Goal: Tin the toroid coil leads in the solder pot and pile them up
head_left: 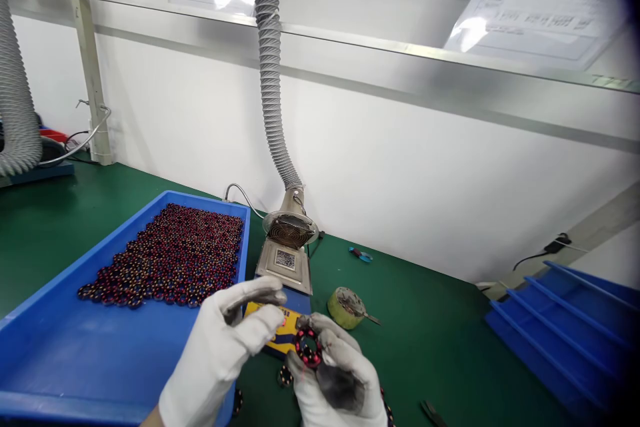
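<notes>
My right hand (340,373), in a white glove with dark-stained fingertips, pinches a ring-shaped coil (309,348) wound with red wire. The coil faces me, upright between thumb and fingers, and thin red wire ends seem to show at it. To its left hovers my left hand (220,340), also gloved, thumb and fingers apart with nothing visible between them. Behind both hands stands a heating unit (285,267) with a metal top and a yellow front, partly covered by them. Another ring coil (285,375) lies on the bench just left of my right hand.
A blue tray (125,347) at left holds many similar coils (175,253). A fume hose (270,67) ends in a hood above the heating unit. Right of it are a round tin (345,307) with a tool, blue-handled cutters (361,254), and stacked blue trays (560,333).
</notes>
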Motion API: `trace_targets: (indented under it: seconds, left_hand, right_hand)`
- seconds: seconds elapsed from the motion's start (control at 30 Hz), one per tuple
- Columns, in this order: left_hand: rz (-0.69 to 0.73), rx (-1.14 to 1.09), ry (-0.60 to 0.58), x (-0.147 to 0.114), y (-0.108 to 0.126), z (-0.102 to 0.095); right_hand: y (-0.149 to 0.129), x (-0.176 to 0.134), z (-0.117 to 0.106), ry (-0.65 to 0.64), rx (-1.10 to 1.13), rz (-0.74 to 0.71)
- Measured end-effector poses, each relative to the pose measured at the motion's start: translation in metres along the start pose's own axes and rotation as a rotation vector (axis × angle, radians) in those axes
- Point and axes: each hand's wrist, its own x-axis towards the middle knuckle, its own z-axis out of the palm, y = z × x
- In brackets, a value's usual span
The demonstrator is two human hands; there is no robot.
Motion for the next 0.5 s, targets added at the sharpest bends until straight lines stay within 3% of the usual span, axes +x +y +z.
trace_targets:
  seconds: [0.13, 0.3, 0.5]
  left_hand:
    - [-0.100, 0.074, -0.113, 0.000, 0.002, 0.003]
    - [-0.123, 0.031, -0.073, 0.002, 0.000, 0.010]
    - [-0.018, -0.214, 0.151, 0.006, -0.003, 0.009]
  right_hand:
    - [0.006, 0.002, -0.008, -0.067, -0.042, -0.058]
    - [0.010, 0.000, -0.007, -0.101, -0.086, -0.081]
    - [0.009, -0.001, -0.004, -0.069, -0.050, -0.062]
